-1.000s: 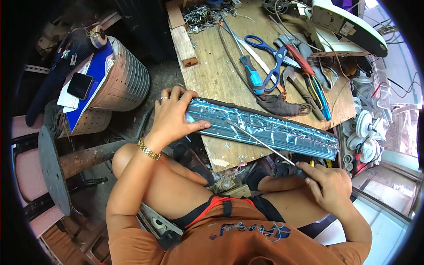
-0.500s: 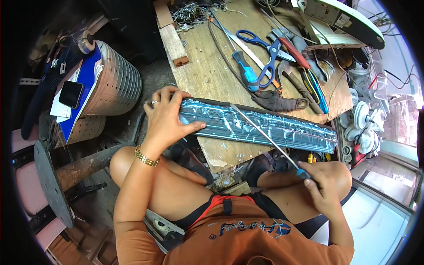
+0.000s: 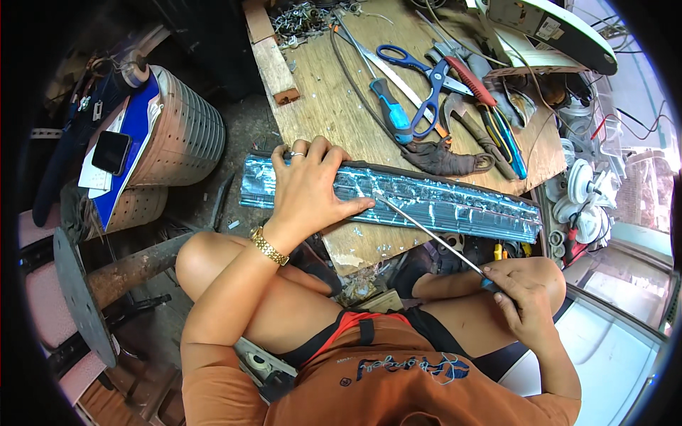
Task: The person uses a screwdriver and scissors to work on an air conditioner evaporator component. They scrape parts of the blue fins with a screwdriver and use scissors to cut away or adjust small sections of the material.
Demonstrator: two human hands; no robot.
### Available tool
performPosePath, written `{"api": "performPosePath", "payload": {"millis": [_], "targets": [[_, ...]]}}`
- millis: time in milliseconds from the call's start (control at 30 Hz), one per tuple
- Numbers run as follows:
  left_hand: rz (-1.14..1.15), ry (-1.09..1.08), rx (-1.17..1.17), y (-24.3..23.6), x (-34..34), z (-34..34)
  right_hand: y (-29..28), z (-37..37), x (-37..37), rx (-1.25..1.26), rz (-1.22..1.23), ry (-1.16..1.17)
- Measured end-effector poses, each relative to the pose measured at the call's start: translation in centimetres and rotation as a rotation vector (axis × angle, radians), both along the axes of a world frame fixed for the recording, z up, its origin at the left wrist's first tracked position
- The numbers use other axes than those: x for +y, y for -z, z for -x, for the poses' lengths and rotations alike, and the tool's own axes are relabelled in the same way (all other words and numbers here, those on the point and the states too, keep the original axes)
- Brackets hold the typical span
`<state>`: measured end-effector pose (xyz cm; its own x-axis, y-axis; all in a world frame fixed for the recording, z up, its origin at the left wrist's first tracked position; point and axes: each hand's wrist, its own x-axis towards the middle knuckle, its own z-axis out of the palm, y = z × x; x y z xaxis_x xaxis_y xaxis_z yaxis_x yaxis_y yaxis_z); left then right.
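The left grip (image 3: 310,188), clasping the long, shiny, blue-black ribbed strip (image 3: 462,209) along the six o'clock edge of the pale wooden tabletop (image 3: 320,89), needed to brace firmly, while the right grip (image 3: 523,295), wrapped around a slim metal-shafted, blue-handled tool (image 3: 445,245), needed its ten-o'clock-pointing tip clear of the left thumb

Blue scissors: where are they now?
In the head view, the blue scissors lie upper right of centre on the wooden table, beside the blue screwdriver and the red-handled tool.
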<state>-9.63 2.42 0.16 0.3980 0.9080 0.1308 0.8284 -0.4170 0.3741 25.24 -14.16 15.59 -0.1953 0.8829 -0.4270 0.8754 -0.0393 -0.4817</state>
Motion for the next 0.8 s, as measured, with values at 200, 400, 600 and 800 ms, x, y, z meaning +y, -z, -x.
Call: {"api": "performPosePath", "payload": {"millis": [200, 400, 600, 800], "targets": [[0.013, -0.021, 0.023, -0.2, 0.2, -0.5, 0.6, 0.0, -0.3, 0.023, -0.078, -0.001], [0.087, -0.048, 0.047, -0.5, 0.5, -0.9, 0.1, 0.9, 0.0, -0.029, -0.054, -0.007], [0.034, 0.019, 0.009, 0.2, 0.4, -0.6, 1.1, 0.9, -0.1, -0.102, -0.094, -0.099], [-0.012, 0.023, 0.030, 0.5, 0.4, -0.2, 4.3, 3.9, -4.1, 0.054, 0.094, 0.117]]}}
